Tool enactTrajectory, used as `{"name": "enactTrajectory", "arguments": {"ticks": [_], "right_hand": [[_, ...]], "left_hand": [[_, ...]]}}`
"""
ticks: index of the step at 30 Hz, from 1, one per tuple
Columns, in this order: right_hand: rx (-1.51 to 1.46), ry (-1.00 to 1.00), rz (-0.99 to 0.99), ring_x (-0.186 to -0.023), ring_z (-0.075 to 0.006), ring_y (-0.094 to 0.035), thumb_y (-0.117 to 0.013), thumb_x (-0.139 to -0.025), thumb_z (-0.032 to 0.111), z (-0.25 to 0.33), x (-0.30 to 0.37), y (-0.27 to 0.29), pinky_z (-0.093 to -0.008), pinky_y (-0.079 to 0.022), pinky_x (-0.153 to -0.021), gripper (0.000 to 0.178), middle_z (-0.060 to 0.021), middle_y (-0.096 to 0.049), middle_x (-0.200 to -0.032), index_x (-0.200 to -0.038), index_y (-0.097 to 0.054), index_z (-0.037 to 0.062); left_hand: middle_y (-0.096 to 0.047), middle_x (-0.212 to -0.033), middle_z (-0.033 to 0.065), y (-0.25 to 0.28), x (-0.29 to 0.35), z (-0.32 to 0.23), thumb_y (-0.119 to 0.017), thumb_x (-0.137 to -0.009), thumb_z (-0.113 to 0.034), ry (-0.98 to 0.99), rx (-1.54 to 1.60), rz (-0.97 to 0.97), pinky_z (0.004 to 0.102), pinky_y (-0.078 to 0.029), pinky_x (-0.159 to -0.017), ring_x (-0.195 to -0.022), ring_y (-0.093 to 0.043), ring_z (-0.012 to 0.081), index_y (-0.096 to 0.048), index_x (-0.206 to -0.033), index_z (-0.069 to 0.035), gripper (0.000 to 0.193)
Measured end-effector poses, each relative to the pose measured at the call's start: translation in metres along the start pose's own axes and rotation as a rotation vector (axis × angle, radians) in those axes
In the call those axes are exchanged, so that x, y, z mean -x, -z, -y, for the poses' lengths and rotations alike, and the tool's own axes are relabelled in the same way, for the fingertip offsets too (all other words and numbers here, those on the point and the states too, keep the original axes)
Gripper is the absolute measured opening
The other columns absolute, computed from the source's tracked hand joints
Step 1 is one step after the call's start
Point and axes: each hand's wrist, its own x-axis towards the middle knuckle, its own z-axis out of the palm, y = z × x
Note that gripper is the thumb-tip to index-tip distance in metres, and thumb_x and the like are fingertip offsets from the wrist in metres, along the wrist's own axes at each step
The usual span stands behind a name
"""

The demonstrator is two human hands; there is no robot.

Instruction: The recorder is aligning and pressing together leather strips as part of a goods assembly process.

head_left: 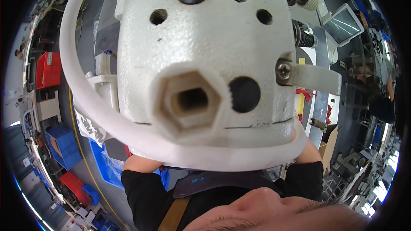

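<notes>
A white machine head (205, 42), which looks like that of an industrial sewing machine, fills the middle of the view. Around its near side curves a thick white tube (85, 90). Spring-loaded knobs (305, 38) and a pale lever (319, 77) stick out from its right side. Both my forearms reach in under the head, the left one (143, 164) at its lower left and the right one (309, 152) at its lower right. The housing hides both hands, so what they hold or touch does not show. Small red pieces (303, 95) lie beside the head on the right.
A blue bin with a clear plastic liner (109, 167) stands at my left. Farther left are a red bin (48, 70) and a blue box (63, 145) past a yellow floor line. A screen (343, 25) stands at the far right, and an open cardboard box (329, 145) nearer.
</notes>
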Motion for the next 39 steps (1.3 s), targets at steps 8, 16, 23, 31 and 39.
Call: {"name": "enactTrajectory", "arguments": {"ticks": [8, 16, 23, 31, 39], "right_hand": [[0.008, 0.004, -0.011, -0.107, -0.0253, -0.064, -0.062, -0.072, 0.014, 0.002, 0.007, -0.003, -0.0409, -0.048, -0.095, 0.037, -0.0102, -0.067, -0.108, -0.107, -0.066, 0.0044], [-0.193, -0.171, -0.022, -0.113, -0.0244, -0.060, -0.063, -0.074, 0.014, -0.004, 0.012, -0.008, -0.0400, -0.046, -0.098, 0.037, -0.0105, -0.065, -0.117, -0.110, -0.065, 0.0053], [0.068, 0.056, -0.009, -0.109, -0.0244, -0.062, -0.060, -0.074, 0.013, 0.001, 0.002, 0.000, -0.0400, -0.047, -0.095, 0.035, -0.0090, -0.066, -0.110, -0.108, -0.065, 0.0048], [0.054, 0.103, 0.011, -0.100, -0.0236, -0.064, -0.060, -0.073, 0.015, 0.006, -0.005, -0.005, -0.0388, -0.049, -0.085, 0.035, -0.0086, -0.064, -0.111, -0.107, -0.064, 0.0066], [0.031, 0.169, -0.093, -0.099, -0.0233, -0.064, -0.063, -0.070, 0.013, 0.004, -0.004, -0.020, -0.0369, -0.052, -0.079, 0.035, -0.0086, -0.064, -0.112, -0.104, -0.066, 0.0062]], "left_hand": [[-0.050, -0.135, 0.0197, -0.002, 0.003, -0.017, -0.069, -0.083, -0.034, 0.174, 0.273, 0.093, 0.0450, -0.035, -0.108, -0.129, -0.045, 0.0311, -0.056, -0.123, 0.004, 0.055], [-0.052, -0.132, 0.0228, 0.002, -0.001, -0.009, -0.077, -0.074, -0.034, 0.130, 0.267, 0.176, 0.0455, -0.034, -0.108, -0.131, -0.044, 0.0326, -0.061, -0.115, 0.006, 0.059], [-0.057, -0.124, 0.0214, -0.032, 0.014, -0.007, -0.075, -0.075, -0.036, 0.073, 0.127, -0.072, 0.0434, -0.041, -0.101, -0.119, -0.053, 0.0331, -0.065, -0.108, 0.003, 0.052], [-0.064, -0.114, 0.0128, -0.046, 0.015, 0.000, -0.066, -0.082, -0.037, -0.028, 0.025, -0.122, 0.0391, -0.046, -0.096, -0.109, -0.060, 0.0257, -0.064, -0.111, -0.001, 0.046], [-0.064, -0.115, 0.0115, -0.006, -0.003, 0.005, -0.062, -0.085, -0.037, -0.089, -0.076, -0.040, 0.0373, -0.045, -0.097, -0.109, -0.060, 0.0248, -0.061, -0.117, -0.002, 0.047]]}}
